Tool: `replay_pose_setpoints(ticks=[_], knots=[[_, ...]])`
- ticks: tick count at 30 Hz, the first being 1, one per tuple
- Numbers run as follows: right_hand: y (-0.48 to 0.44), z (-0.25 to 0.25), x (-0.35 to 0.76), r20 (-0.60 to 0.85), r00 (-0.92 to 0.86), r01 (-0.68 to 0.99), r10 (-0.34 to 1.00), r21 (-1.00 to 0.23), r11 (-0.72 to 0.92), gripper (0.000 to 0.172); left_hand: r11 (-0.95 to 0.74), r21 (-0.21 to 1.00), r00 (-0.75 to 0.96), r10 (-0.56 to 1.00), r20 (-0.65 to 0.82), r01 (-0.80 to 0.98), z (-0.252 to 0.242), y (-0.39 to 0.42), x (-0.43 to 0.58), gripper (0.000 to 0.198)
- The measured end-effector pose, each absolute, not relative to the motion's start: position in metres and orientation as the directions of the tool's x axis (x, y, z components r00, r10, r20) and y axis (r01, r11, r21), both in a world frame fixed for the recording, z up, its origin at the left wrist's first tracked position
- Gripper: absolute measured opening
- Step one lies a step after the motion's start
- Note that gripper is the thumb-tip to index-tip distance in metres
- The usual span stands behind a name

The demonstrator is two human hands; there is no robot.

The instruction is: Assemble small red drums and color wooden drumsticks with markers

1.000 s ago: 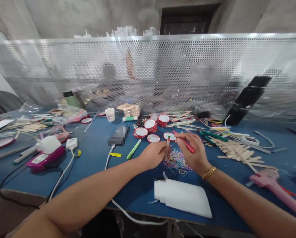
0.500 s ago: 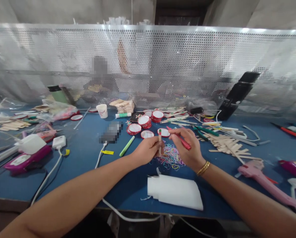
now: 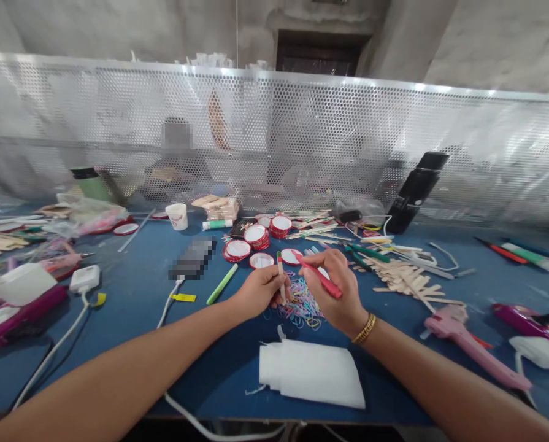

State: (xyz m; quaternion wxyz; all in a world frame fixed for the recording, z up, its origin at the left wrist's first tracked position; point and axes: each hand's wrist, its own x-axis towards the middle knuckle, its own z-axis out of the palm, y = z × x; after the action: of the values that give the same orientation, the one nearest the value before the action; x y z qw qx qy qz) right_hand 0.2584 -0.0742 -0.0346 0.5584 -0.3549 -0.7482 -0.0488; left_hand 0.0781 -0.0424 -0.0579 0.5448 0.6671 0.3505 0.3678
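Observation:
A wooden craft stick with a green and red tip stands nearly upright in my left hand, pinched between thumb and fingers. My right hand is closed on a red marker pen held like a writing tool, its tip a little right of the stick's coloured end. Beneath and between both hands lies a heap of colourful small rubber bands. Nearer me is a folded white cloth-like sheet. A light green marker lies left of my left hand.
Red-rimmed white discs are stacked beyond my hands. Loose craft sticks and a pink glue gun lie at right. A phone on a white cable and a paper cup are at left. A perforated metal screen backs the table.
The camera view has shifted, so the scene sits slightly lower and further left. My right hand has turned the marker, whose red body now shows more fully. Both hands keep their holds.

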Motion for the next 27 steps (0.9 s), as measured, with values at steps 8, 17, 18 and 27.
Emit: replay_pose_setpoints(ticks=[8, 17, 18, 27], knots=[[-0.0771, -0.0376, 0.2536, 0.872, -0.173, 0.597, 0.459, -0.278, 0.752, 0.007, -0.187, 0.979, 0.497, 0.859, 0.122, 0.083, -0.0593, -0.0427, 0.0788, 0.04], [-0.0748, -0.04, 0.252, 0.847, -0.195, 0.628, 0.495, -0.28, 0.726, 0.01, -0.211, 0.971, 0.492, 0.861, 0.129, 0.115, -0.0569, -0.0462, 0.0794, 0.038], [-0.0746, -0.0403, 0.252, 0.846, -0.198, 0.629, 0.495, -0.278, 0.726, 0.01, -0.214, 0.97, 0.495, 0.859, 0.129, 0.119, -0.0566, -0.0466, 0.0796, 0.038], [-0.0737, -0.0396, 0.2538, 0.862, -0.17, 0.627, 0.478, -0.28, 0.727, 0.01, -0.184, 0.978, 0.477, 0.871, 0.116, 0.099, -0.0553, -0.0471, 0.0805, 0.041]])
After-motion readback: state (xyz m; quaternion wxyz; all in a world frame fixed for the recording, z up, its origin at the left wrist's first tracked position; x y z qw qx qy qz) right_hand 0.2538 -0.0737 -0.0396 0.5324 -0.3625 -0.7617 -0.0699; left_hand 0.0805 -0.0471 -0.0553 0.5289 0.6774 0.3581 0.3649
